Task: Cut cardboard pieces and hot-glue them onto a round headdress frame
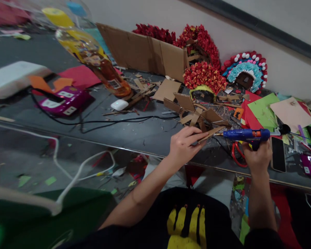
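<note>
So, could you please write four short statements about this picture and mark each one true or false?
1. The right hand holds a blue plastic glue gun. True.
2. The left hand holds red-handled scissors. False: it holds a flat strip of brown cardboard.
3. A clear plastic bottle with a yellow cap stands on the dark tabletop. True.
4. A rectangular dark-screened phone lies left of the bottle. False: it lies beside the right hand.

Two hands (186, 143) — one glue gun (239, 134), two bottles (93, 57)
</note>
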A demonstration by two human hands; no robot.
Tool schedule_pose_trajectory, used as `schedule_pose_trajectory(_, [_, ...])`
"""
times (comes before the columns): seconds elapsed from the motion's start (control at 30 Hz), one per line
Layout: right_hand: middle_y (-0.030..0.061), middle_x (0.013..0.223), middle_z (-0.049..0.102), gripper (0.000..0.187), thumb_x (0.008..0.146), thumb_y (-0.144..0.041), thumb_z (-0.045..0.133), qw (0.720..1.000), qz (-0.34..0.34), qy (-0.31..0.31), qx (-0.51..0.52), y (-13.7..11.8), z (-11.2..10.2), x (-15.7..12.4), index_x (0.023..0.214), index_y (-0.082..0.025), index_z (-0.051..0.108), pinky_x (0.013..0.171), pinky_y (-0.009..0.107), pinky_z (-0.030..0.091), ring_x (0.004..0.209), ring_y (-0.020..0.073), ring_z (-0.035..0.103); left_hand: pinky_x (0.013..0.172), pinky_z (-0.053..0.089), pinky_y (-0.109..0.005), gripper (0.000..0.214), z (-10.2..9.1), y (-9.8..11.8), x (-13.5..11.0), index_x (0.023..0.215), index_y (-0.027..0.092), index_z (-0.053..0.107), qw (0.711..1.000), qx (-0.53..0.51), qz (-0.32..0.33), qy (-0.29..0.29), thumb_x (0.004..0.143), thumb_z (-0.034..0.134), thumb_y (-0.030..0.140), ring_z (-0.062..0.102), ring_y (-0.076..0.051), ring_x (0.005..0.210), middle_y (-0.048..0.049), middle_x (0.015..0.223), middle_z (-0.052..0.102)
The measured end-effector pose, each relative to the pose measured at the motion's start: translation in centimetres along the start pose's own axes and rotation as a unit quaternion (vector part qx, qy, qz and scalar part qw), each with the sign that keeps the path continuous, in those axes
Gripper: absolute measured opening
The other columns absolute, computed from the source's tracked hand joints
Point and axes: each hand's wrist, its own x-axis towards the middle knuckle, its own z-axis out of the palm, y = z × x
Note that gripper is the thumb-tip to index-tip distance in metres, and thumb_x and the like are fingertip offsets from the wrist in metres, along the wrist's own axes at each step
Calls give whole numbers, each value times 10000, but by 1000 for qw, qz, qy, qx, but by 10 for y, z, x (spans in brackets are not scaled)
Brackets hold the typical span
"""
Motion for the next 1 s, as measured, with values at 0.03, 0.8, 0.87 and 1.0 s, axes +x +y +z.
schedule_pose_trajectory(0.03, [118, 900, 626, 496, 740, -378, 618, 1000, 2, 1, 1, 0, 0, 0, 1163, -146, 501, 677, 363, 515, 796, 261, 633, 587, 480, -230, 88, 0, 0, 0, 845, 167, 701, 1000, 0, 0, 0, 802, 639, 213, 600, -117, 657, -41, 751, 673])
schedule_pose_trajectory(0.8, [135, 898, 635, 439, 755, -427, 572, 997, 63, -36, -18, 7, 2, -5, 1089, -144, 531, 679, 380, 517, 818, 284, 647, 590, 482, -240, 85, 0, 2, 0, 846, 163, 700, 1000, -5, -3, -5, 789, 649, 201, 596, -121, 649, -43, 750, 673])
schedule_pose_trajectory(0.87, [133, 902, 637, 443, 756, -422, 574, 997, 62, -36, -14, 8, 1, -5, 1098, -144, 527, 684, 382, 516, 815, 283, 647, 590, 482, -237, 84, 0, 2, 1, 845, 164, 699, 1000, -3, -2, -6, 790, 645, 195, 596, -121, 650, -42, 751, 672])
schedule_pose_trajectory(1.0, [131, 902, 633, 436, 749, -432, 570, 995, 85, -40, -15, 10, 1, -6, 1079, -147, 539, 697, 391, 511, 827, 287, 645, 606, 487, -238, 92, -1, 2, 0, 853, 164, 702, 1000, -3, -6, -12, 792, 643, 201, 601, -122, 666, -43, 760, 673])
